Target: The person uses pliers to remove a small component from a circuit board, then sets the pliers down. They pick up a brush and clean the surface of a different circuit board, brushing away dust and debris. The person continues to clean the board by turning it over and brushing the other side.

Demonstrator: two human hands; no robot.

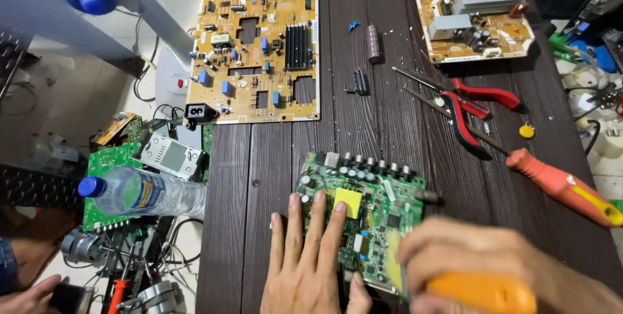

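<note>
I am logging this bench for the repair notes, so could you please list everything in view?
green circuit board: one, green, table front, under the hands
large tan circuit board: one, tan, table back left
second tan circuit board: one, tan, table back right
pliers: one, red handles, table right
screwdriver: one, orange handle, right of the green board
water bottle: one, clear with blue cap, lying left of the table
table: one, dark brown wood
left hand: one, flat on the green board
right hand: one, blurred, grip on an orange-handled tool
</note>
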